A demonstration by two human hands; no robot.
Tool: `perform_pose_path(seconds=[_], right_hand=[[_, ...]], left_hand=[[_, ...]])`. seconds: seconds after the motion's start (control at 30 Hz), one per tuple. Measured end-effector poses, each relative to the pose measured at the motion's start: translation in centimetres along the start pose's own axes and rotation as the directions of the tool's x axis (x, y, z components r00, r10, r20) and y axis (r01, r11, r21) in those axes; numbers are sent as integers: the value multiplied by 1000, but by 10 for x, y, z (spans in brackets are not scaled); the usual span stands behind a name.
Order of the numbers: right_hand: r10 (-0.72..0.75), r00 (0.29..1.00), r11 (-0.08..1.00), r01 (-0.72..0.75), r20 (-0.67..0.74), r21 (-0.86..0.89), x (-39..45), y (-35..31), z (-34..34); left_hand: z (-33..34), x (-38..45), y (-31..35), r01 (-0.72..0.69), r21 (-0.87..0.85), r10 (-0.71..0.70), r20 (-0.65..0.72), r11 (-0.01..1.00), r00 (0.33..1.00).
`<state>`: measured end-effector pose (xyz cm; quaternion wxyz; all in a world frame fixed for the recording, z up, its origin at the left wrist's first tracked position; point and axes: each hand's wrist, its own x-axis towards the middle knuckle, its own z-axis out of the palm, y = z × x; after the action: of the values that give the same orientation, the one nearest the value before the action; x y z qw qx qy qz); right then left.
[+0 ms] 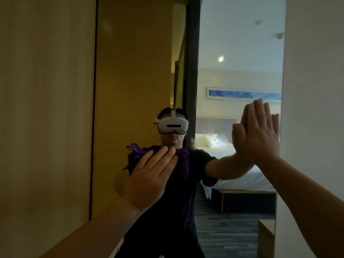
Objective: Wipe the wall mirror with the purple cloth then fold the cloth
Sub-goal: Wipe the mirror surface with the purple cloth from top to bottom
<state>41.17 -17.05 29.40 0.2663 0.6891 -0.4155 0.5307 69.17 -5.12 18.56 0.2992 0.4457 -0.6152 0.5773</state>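
So the purple cloth point(178, 161) is pressed flat on the wall mirror point(141, 71) under the left hand point(150, 175), fingers straight; the right hand point(260, 135) is laid open-palmed well to its right.

A: Where is there bare glass to pass over?

B: The upper half of the wall mirror point(141, 62) lies open, and so does the strip low down between the two arms.

A: What hems it in?

B: The wooden wall panel point(46, 108) stands hard against its left edge, the white wall point(314, 90) against its right. The left hand point(150, 175), flat on the purple cloth point(181, 162), covers the middle; the right hand point(260, 135) lies flat by the right edge.
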Motion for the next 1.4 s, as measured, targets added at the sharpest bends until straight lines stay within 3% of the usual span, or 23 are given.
perform_pose_path(seconds=[0.13, 0.27, 0.43, 0.57, 0.67, 0.87, 1.07, 1.2, 1.3, 1.4], right_hand=[[-6, 1000, 1000, 5, -28, -24, -1, 2, 7], [-10, 1000, 999, 9, -23, -49, 1, 7, 11], [-22, 998, 999, 18, -61, -51, 2, 11, 19], [-25, 997, 999, 22, -69, -38, 2, 12, 19], [-32, 997, 999, 31, -69, -23, 2, 12, 17], [-48, 996, 998, 50, -69, 35, 0, 11, 8], [-73, 994, 989, 84, -87, 118, -2, 12, 3], [-72, 992, 982, 89, -102, 166, -3, 14, 0], [-57, 974, 982, 94, -221, 162, -14, 16, -7], [-47, 995, 997, 51, -83, 55, -28, 36, -4]], left_hand=[[-10, 33, -11, 95, -215, -114, -76, 972, 991], [-32, 140, -28, 167, -300, -226, -175, 939, 958], [-44, 298, -51, 180, -227, -223, -185, 957, 957], [-22, 344, -53, 170, -114, -181, -90, 979, 979], [3, 327, -47, 141, 5, -140, -71, 990, 988], [19, 225, -7, 14, 2, -14, -134, 1000, 991], [36, 77, 64, -46, -40, 46, -18, 998, 999], [39, 22, 91, -55, -57, 58, 53, 997, 997], [38, 2, 98, -67, -75, 73, 85, 995, 994], [39, 0, 96, -74, -85, 81, 77, 994, 994]])
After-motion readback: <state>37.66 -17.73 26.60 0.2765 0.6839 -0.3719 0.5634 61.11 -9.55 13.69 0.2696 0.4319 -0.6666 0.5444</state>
